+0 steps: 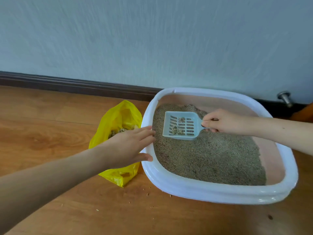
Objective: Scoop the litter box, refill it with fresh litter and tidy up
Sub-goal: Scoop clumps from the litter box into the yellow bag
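The left hand (128, 146), nearest, lies with straight fingers spread on the left rim of the one white plastic litter box (211, 192). The right hand (225, 122) pinches the handle of one pale slotted plastic scoop (181, 127), holding three clumps above grey litter (211, 160). One yellow plastic bag (118, 119) touches the box's left side on the wooden floor (50, 133); the wall (152, 39) stands just behind.

Open floor (50, 124) left of yellow bag (118, 116); bag touching litter box (211, 192) rim, no gap between. Wall (152, 39) close behind box.
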